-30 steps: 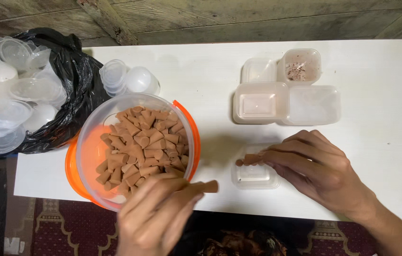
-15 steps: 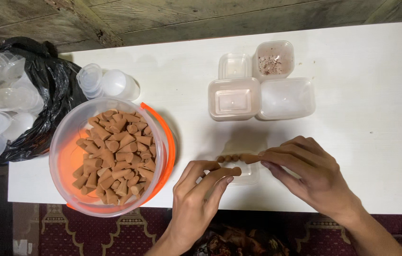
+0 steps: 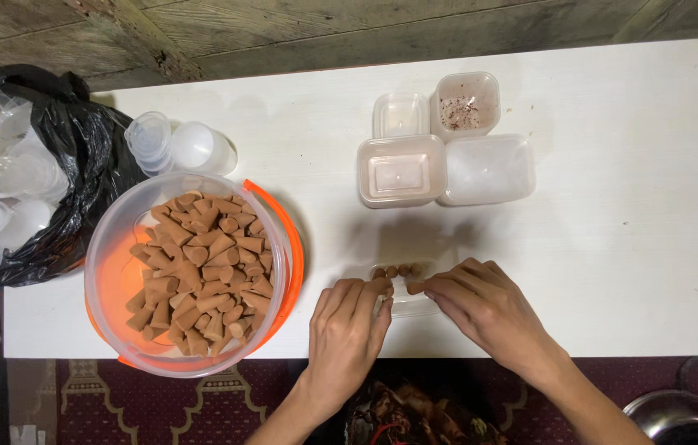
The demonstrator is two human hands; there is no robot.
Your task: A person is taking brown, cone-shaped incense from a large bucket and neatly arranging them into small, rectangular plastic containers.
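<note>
Centrally, the white table carries a clear round tub of brown cones at 9 o'clock, its orange lid beneath mostly hidden. A black bag of clear cups at 10 o'clock is cut off. Four small containers sit at 12 o'clock. The left hand and right hand, fingertips pinched together on cones, meet over a small clear tray, largely covered; its contents are hard to count.

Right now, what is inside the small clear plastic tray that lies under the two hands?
A short row of brown cones shows along the far edge of the small clear plastic tray. The left hand and right hand cover the rest, so more cones there cannot be seen.
</note>
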